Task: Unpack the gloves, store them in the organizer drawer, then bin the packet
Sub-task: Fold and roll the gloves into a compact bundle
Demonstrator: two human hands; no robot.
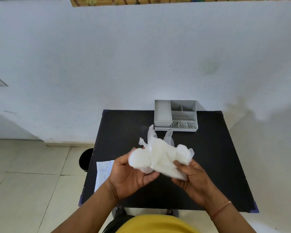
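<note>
Head view | both hands, left [131, 175] and right [190, 175], closed on gloves [160, 157] | packet [104, 172] on table [208, 157] | compact bundle before opening drawer [162, 127]

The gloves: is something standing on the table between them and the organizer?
Nothing visible does. Both hands, left and right, hold the gloves above the black table; the strip up to the grey organizer is bare.
</note>
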